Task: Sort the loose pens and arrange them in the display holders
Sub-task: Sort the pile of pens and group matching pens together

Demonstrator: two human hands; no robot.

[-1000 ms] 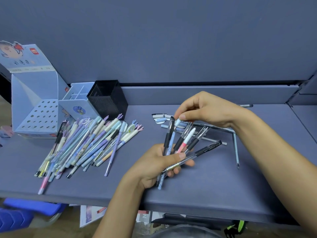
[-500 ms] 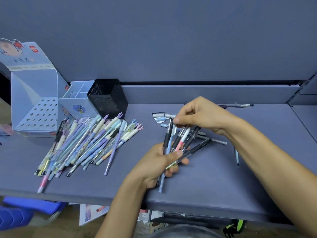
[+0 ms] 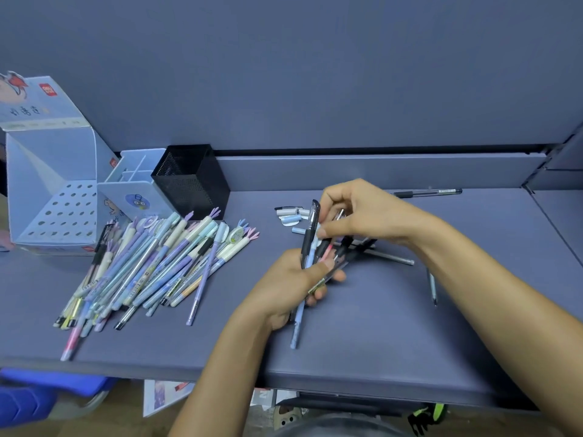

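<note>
Far to the left of the fingers, at the back of the grey surface (image 3: 362, 348), stand a perforated display box (image 3: 53, 212), a light blue divided holder (image 3: 135, 187) and a black mesh holder (image 3: 192, 181), side by side. In front of these, well left of the fingers, a pile of pastel pens (image 3: 151, 263) lies fanned out flat.

The left hand (image 3: 290, 288) comes up from the near edge with its forearm angled to the right. Its fingers are curled round the lower half of a bundle of pens (image 3: 310, 238), with the thumb pressed across the front. The bundle splays upward and to the right; one blue pen sticks out below the hand.

Just behind and left of the fingers lie a few small white and blue caps (image 3: 290, 216).

The right hand (image 3: 362, 212) reaches in from the right, wrist bent, palm down above the bundle. Its fingers are closed on the upper ends of the pens, with the thumb tip against them.

Right of the fingers, a clear pen (image 3: 432, 287) lies alone on the surface, and a black pen (image 3: 426, 193) rests along the back edge.
</note>
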